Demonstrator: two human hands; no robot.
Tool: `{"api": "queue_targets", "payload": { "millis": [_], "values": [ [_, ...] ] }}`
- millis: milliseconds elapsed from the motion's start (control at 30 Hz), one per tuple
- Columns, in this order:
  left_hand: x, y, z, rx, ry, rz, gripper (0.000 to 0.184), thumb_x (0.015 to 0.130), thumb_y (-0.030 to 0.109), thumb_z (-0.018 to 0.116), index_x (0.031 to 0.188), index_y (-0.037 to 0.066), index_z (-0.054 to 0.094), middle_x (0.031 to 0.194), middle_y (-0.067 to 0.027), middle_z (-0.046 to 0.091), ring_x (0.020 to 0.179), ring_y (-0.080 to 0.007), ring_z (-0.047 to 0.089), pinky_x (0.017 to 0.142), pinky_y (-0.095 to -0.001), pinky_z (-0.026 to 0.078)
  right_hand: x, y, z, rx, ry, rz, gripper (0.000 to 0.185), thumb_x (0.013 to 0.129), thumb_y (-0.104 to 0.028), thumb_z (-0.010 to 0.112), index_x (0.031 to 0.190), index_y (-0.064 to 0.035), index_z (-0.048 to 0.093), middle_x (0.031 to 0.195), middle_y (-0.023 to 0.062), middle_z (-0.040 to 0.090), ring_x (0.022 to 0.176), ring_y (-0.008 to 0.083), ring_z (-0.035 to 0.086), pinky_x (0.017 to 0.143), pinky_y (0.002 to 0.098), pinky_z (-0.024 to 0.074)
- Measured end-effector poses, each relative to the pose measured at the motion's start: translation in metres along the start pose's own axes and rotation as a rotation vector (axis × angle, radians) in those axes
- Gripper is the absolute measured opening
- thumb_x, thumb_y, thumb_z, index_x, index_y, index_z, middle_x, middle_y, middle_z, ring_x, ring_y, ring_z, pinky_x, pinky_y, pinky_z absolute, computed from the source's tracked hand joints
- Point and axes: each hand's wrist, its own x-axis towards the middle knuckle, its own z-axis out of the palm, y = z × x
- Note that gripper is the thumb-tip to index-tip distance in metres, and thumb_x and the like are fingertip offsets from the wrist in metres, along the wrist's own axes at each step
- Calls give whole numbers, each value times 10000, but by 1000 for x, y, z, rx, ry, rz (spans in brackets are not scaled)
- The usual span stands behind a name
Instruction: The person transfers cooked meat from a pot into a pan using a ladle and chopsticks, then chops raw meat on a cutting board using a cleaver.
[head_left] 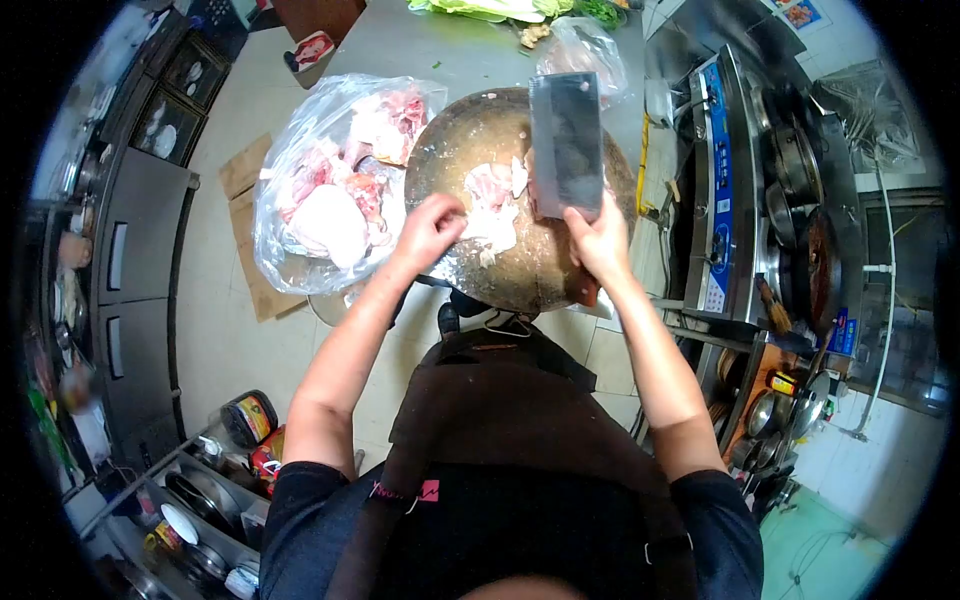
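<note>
My right hand [598, 238] is closed on a wide cleaver [567, 145], whose blade stands over the right part of a round chopping block [440, 150]. Pale raw meat [491, 205] lies on the middle of the block, partly spread out. Just left of this meat is my left hand [436, 226], its fingers curled together near the block's left edge; whatever they may hold is too small to make out. A clear plastic bag [275, 215] with large raw meat pieces [330, 215] lies left of the block. The blade hides part of the block.
Leafy greens [490, 8] and another plastic bag [585, 50] lie on the metal table [450, 55] behind the block. A stove [728, 180] with pans runs along the right. Dark cabinets [140, 230] stand left, and a shelf with bottles and pots is at lower left.
</note>
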Motion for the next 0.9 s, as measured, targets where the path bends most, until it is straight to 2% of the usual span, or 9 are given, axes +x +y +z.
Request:
{"api": "queue_targets", "payload": {
  "millis": [100, 167, 267, 367, 600, 633, 700, 867, 900],
  "values": [
    [18, -9, -5, 30, 89, -149, 221, 743, 83, 606, 954, 26, 578, 842, -90, 553, 661, -155, 545, 616, -264, 453, -25, -6, -29, 47, -71, 101, 344, 806, -26, 562, 1142, -24, 486, 679, 32, 577, 412, 109, 481, 394, 270, 400],
    [28, -6, -7, 24, 103, -26, 250, 740, 60, 589, 988, 35, 566, 874, -102, 557, 664, -184, 548, 631, -282, 461, -44, -9, -42, -304, -206, 180, 350, 802, -45, 567, 1141, -16, 486, 694, 76, 608, 494, 154, 556, 465, 297, 454],
    [46, 4, -7, 110, 44, 142, 269, 730, 38, 575, 999, 42, 561, 901, -117, 559, 680, -221, 557, 651, -303, 467, -63, 12, -53, -556, -374, 149, 339, 793, -78, 577, 1106, 0, 474, 789, 213, 633, 759, 306, 639, 669, 388, 490],
    [63, -3, -4, 114, -29, 105, 285, 721, 34, 576, 1005, 47, 562, 917, -131, 556, 708, -248, 567, 664, -316, 467, -68, 22, -48, -645, -565, 67, 224, 792, -93, 567, 965, -3, 456, 753, 242, 600, 776, 409, 592, 665, 444, 472],
    [38, 5, -7, 173, -124, -115, 133, 727, 98, 595, 836, 26, 569, 747, -139, 557, 696, -286, 567, 623, -353, 451, -65, 42, -57, -660, -429, 91, 224, 789, -80, 550, 982, -20, 455, 739, 264, 581, 786, 444, 564, 676, 479, 450],
    [27, 4, -5, 208, -212, -211, 139, 758, 96, 617, 865, 16, 580, 815, -129, 590, 709, -229, 589, 639, -315, 474, -64, 40, -61, -658, -425, 90, 224, 789, -80, 550, 982, -20, 455, 739, 264, 581, 786, 444, 564, 676, 479, 450],
    [0, 12, 8, 279, -140, -61, 160, 743, 77, 636, 875, 9, 576, 809, -126, 575, 695, -224, 579, 627, -311, 469, -62, 37, -66, -669, -354, 70, 238, 787, -81, 551, 994, -14, 453, 732, 264, 581, 779, 444, 567, 673, 482, 452],
    [-28, 31, 37, 158, 124, -47, 195, 699, 12, 640, 858, -8, 527, 861, -158, 522, 795, -325, 527, 708, -375, 436, -55, 14, -36, -575, -293, 7, 269, 788, -91, 557, 1017, 2, 451, 753, 257, 590, 782, 437, 574, 666, 471, 462],
    [-31, 30, 39, 185, 175, -24, 191, 700, 10, 638, 851, -7, 522, 872, -158, 515, 822, -329, 515, 731, -379, 428, -49, 11, -24, -577, -289, -163, 264, 794, -89, 554, 1022, -3, 452, 749, 250, 589, 782, 435, 575, 665, 470, 463]
  ]
}}
